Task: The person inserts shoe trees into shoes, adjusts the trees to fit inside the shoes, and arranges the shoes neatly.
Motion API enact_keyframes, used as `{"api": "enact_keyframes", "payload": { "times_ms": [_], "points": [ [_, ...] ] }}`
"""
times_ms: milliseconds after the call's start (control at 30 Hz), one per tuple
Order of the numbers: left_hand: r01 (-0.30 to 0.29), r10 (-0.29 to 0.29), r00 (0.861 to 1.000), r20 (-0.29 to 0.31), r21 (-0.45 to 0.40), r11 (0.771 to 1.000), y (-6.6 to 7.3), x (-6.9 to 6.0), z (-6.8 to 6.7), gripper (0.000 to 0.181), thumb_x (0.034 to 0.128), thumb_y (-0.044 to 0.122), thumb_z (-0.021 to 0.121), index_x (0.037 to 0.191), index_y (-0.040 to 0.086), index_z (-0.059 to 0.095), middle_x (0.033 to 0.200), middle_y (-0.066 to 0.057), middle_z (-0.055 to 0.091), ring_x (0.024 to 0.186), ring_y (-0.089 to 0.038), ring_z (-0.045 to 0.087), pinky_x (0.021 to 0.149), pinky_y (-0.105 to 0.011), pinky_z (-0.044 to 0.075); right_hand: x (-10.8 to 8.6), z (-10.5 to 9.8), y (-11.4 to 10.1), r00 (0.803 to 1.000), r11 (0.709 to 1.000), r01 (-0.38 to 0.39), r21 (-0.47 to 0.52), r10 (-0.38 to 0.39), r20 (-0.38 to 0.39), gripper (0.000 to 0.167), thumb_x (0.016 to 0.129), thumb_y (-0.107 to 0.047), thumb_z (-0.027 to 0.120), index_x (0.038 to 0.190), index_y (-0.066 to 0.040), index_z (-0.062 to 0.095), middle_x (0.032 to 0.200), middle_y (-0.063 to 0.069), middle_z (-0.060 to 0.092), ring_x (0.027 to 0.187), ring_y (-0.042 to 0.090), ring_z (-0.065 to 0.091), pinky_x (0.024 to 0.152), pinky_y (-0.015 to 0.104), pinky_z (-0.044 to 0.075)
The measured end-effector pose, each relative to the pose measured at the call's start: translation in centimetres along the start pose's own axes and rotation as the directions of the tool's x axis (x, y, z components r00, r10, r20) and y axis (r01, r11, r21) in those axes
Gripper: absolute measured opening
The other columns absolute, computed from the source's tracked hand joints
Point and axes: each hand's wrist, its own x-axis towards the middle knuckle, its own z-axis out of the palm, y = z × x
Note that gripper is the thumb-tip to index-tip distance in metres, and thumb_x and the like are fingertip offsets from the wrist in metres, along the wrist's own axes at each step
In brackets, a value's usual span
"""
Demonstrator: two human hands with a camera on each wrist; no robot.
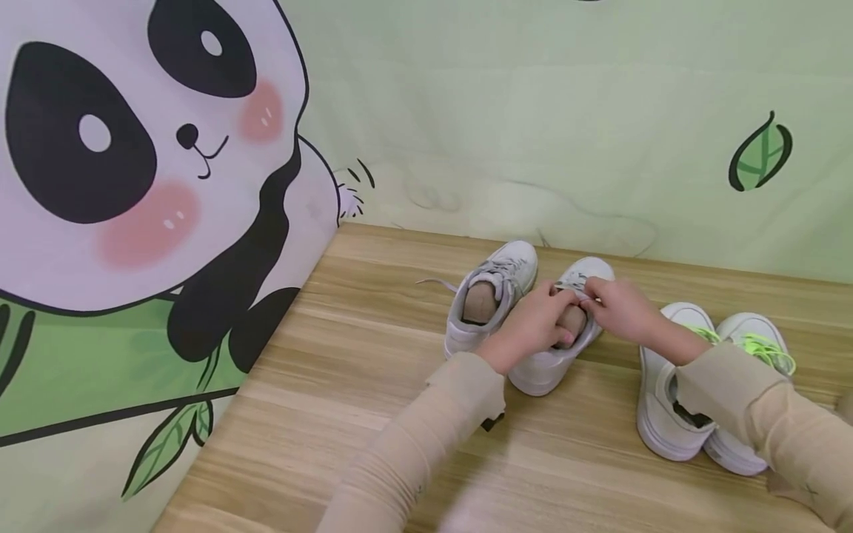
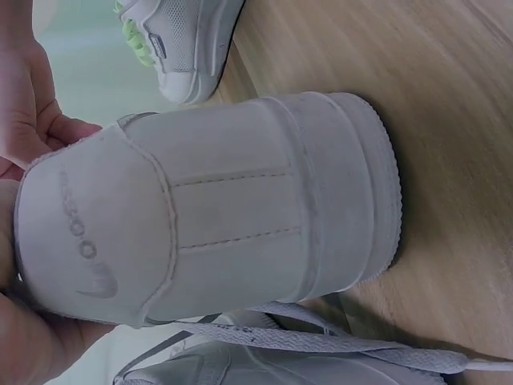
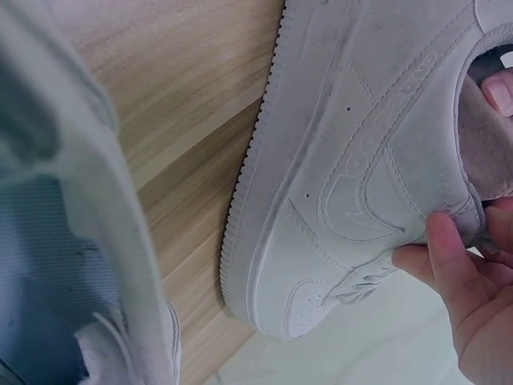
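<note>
A white sneaker (image 1: 543, 370) with grey laces and a brown filler (image 1: 571, 323) inside stands on the wooden surface, toe pointing away. My left hand (image 1: 533, 322) comes over its left side; its fingers curl at the top of the opening and the thumb tip lies over the filler. From the right, my right hand (image 1: 623, 307) pinches the upper by the laces, thumb and forefinger on the edge in the right wrist view (image 3: 465, 281). Whether either holds a lace end is hidden. Beside it stands the matching sneaker (image 1: 460, 333), a loose lace (image 2: 385, 349) trailing from it.
Another pair of white sneakers, a left one (image 1: 660, 422) and a right one (image 1: 740, 451) with neon green laces, stands under my right forearm. A pale green cloth backdrop (image 1: 533, 133) with a panda picture (image 1: 220, 185) rises behind and left of the wooden surface (image 1: 333, 355).
</note>
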Motion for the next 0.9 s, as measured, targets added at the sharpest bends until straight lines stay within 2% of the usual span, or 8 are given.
{"api": "enact_keyframes", "payload": {
  "times_ms": [167, 300, 567, 900],
  "points": [
    [0.016, -0.015, 1.0, -0.02, 0.043, 0.999, 0.3, 0.1, 0.1, 0.047, 0.0757, 0.036, 0.065, 0.118, 0.024, 0.048, 0.109, -0.001, 0.047, 0.088, -0.013, 0.052, 0.073, -0.024, 0.045, 0.0, 0.0, -0.1, 1.0, 1.0, -0.004, -0.005, 0.004, -0.015, 0.01, 0.084, -0.004, 0.052, 0.074, -0.003, 0.049, 0.053, 0.001, 0.041, 0.048, 0.013, 0.036, 0.048, 0.025, 0.03],
    [0.075, -0.073, 0.997, -0.033, 0.067, 0.995, 0.6, 0.3, 0.2, 0.045, 0.0737, 0.038, 0.066, 0.112, 0.023, 0.047, 0.107, -0.001, 0.047, 0.089, -0.014, 0.053, 0.071, -0.025, 0.046, 0.0, 0.0, -0.1, 1.0, 1.0, 0.003, -0.013, -0.003, -0.023, 0.01, 0.083, -0.004, 0.053, 0.073, -0.003, 0.049, 0.053, 0.001, 0.041, 0.048, 0.012, 0.036, 0.047, 0.025, 0.03],
    [0.196, -0.191, 0.98, -0.055, 0.091, 0.976, 1.0, 0.8, 0.5, 0.052, 0.0699, 0.042, 0.068, 0.109, 0.018, 0.044, 0.108, -0.001, 0.05, 0.095, -0.015, 0.054, 0.071, -0.026, 0.047, 0.0, -0.1, -0.2, 1.0, 1.0, 0.003, -0.01, -0.003, -0.015, 0.008, 0.082, -0.002, 0.053, 0.075, -0.002, 0.05, 0.053, 0.002, 0.043, 0.048, 0.012, 0.036, 0.047, 0.025, 0.031],
    [0.258, -0.25, 0.966, -0.073, 0.15, 0.954, 1.0, 1.4, 0.8, 0.054, 0.0645, 0.049, 0.07, 0.098, 0.016, 0.043, 0.096, 0.002, 0.053, 0.082, -0.015, 0.058, 0.061, -0.025, 0.046, 0.0, 0.0, -0.2, 1.0, 1.0, -0.004, -0.015, 0.004, -0.006, 0.007, 0.082, -0.003, 0.053, 0.076, -0.002, 0.051, 0.054, 0.002, 0.045, 0.048, 0.012, 0.037, 0.048, 0.025, 0.031]
  ]
}}
